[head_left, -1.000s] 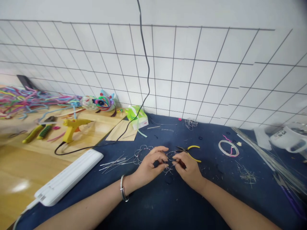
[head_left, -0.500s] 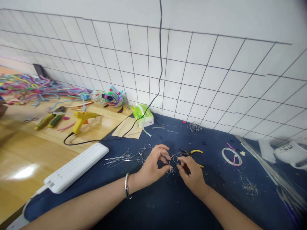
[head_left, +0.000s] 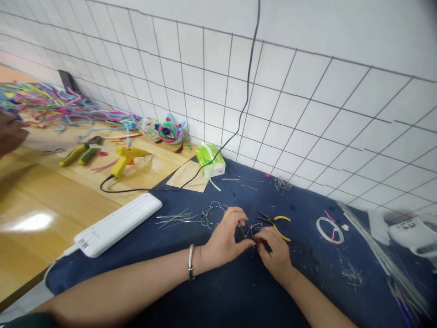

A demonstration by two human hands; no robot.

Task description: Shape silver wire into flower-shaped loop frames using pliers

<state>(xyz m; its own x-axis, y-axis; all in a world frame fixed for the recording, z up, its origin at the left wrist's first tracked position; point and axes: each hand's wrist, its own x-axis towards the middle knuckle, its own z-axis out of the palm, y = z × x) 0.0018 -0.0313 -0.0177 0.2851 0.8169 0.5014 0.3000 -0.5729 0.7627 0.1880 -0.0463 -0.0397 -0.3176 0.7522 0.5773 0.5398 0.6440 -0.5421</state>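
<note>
A small looped wire piece (head_left: 251, 229) with tiny pinkish spots is between my hands, above the dark blue cloth. My right hand (head_left: 274, 253) pinches its lower right edge, fingers pressed together. My left hand (head_left: 227, 237), with a silver bangle on the wrist, has thumb and fingers apart; its thumb tip touches the wire's lower edge near my right fingertips. Behind my left hand lies a flower-shaped wire piece (head_left: 210, 216), partly covered by that hand. Yellow-handled pliers (head_left: 282, 227) rest just beyond my right hand. Straight wires (head_left: 174, 218) lie to the left.
A white power strip (head_left: 118, 224), a yellow glue gun (head_left: 127, 159), green-handled cutters (head_left: 87, 156) and a tissue pack (head_left: 210, 159) stand left and behind. On the right are a tape roll (head_left: 324, 230) and long wires (head_left: 378, 248). Another person's hand (head_left: 12, 132) is at far left.
The view has shifted, so most things appear farther right. My left fingers have spread away from the wire piece, and my right fingers have closed at its lower edge. Another person's hand shows more.
</note>
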